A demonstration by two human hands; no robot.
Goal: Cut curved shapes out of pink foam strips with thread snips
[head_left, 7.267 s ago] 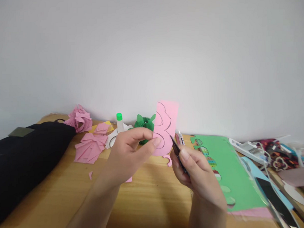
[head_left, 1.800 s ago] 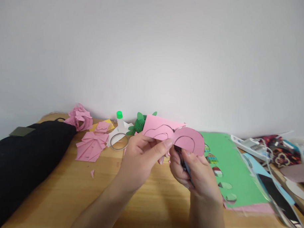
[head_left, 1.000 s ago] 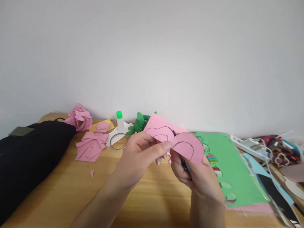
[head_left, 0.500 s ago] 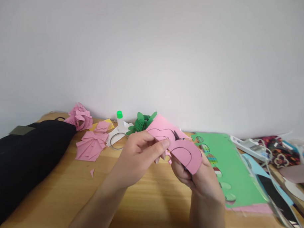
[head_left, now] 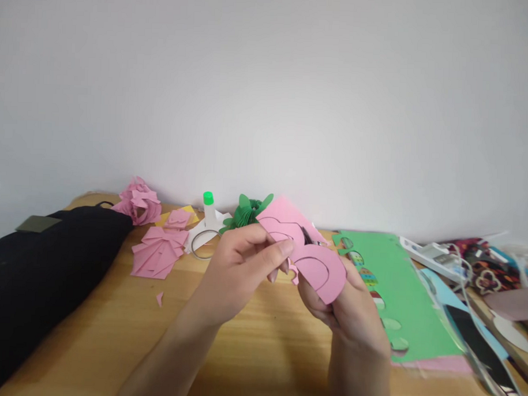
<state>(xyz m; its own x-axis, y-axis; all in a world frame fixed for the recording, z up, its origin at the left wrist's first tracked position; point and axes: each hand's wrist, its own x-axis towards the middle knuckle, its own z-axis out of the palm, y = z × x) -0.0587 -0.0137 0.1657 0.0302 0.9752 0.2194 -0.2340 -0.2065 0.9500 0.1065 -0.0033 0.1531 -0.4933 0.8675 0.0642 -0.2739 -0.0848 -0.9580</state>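
A sheet of pink paper (head_left: 317, 268) with dark curved lines drawn on it is held above the table, partly cut along a line. My left hand (head_left: 244, 264) pinches it between thumb and fingers at its left side. Scissors (head_left: 307, 237) show only as dark blades at the cut. My right hand (head_left: 347, 302) is closed around their handles, which the paper mostly hides. Just below my left fingertips a small curled pink scrap (head_left: 293, 273) is visible; whether it hangs from the sheet I cannot tell.
Pink folded paper pieces (head_left: 158, 253), a glue stick (head_left: 208, 210), a ring of tape (head_left: 204, 245) and a green paper figure (head_left: 247, 211) stand at the back left. Black fabric (head_left: 49, 271) covers the left. A green sheet (head_left: 399, 283) and a phone-like black object (head_left: 479, 344) lie right.
The cut edge has parted slightly more around the scissors, and the rounded paper part has tilted a little left. Both hands stay nearly in place.
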